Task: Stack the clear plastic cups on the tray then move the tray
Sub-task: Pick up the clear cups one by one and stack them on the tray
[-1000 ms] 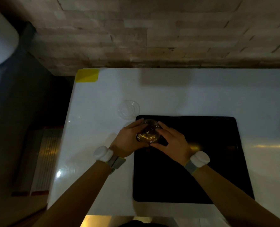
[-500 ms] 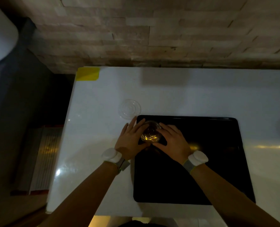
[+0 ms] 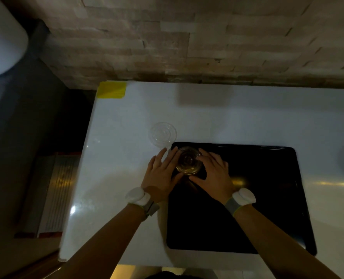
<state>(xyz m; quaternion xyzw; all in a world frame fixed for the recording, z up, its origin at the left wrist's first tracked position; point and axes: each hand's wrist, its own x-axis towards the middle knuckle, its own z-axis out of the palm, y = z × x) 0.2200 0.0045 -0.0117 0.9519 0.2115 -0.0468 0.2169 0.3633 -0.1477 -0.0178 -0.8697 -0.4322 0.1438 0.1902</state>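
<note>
The fingers (image 3: 168, 158) of the left hand (image 3: 160, 176) are lying spread and nearly straight, their inner edge touching the left side of a clear plastic cup stack (image 3: 188, 163). The right hand (image 3: 213, 174) is curving around the stack's right side, its fingers loosely apart, thumb reaching under the near rim. Neither hand is closing tightly; both are cupping the stack between them. The stack is standing upright in the far left corner of a black tray (image 3: 267, 198). How many cups are nested cannot be told in the dim light. Each wrist is wearing a white wristband device (image 3: 137, 195). The tray is lying on a white table (image 3: 247, 117). One more clear cup (image 3: 162, 134) is sitting on the table just beyond the tray's far left corner. A yellow tape patch (image 3: 111, 90) is marking the table's far left corner, beside a stone wall (image 3: 187, 37).
</note>
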